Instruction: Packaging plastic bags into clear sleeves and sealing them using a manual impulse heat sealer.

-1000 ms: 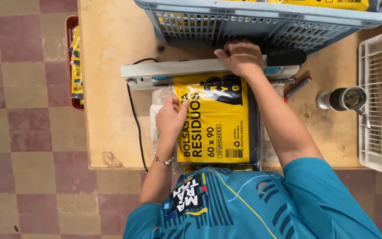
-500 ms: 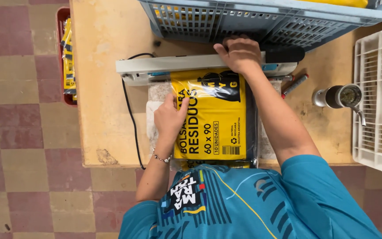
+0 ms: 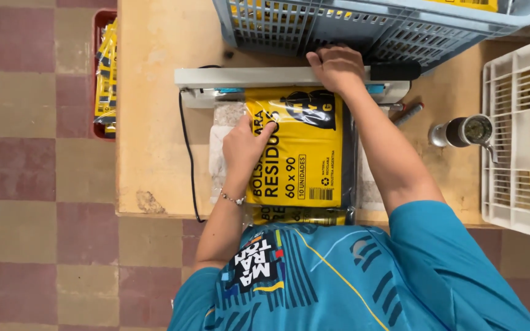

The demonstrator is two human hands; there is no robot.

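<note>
A yellow and black packet of bags lies on the wooden table, its far end under the arm of a grey heat sealer. My left hand rests flat on the packet's left side, fingers spread, holding it down. My right hand presses down on the sealer's arm near its black handle. Another packet of the same kind shows under the first at the table's near edge.
A blue-grey plastic crate stands just behind the sealer. A white crate sits at the right, a metal cup beside it. A red bin with yellow packets stands on the checkered floor at the left. The sealer's black cable runs off the table edge.
Both hands stay in place: left on the packet, right on the sealer arm. My left hand has shifted slightly toward the sealer.
</note>
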